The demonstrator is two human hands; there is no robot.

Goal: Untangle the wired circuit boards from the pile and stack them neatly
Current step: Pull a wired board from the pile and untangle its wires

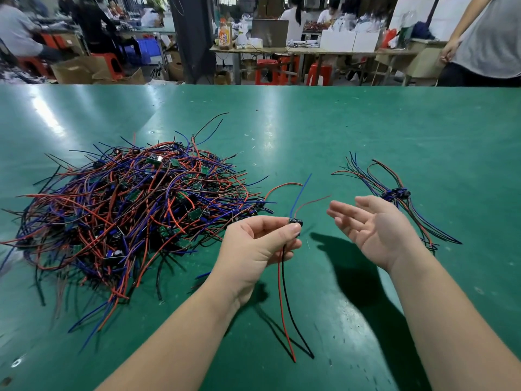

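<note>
i look down on the counter, a wide, flat green mat with a glossy sheen and small scuffs. on its left half sits the pile, a loose rounded mound of thin red, blue and black insulated wires with small green rectangular boards caught among them. well apart on the right lies the stack, a slim bundle with dark blue parts lined up at its middle and wires fanning toward the far edge and toward the near right. between pile and stack both grips hang above the mat. the right grip is released, palm turned up, fingers straight and slightly spread, with nothing in it. the left grip is grasping 1 circuit board, pinching its small dark body between thumb and fingertips. from that board a blue wire and a thin red wire rise upward, and a red and black pair hangs down in long smooth curves, the ends near the mat.
</note>
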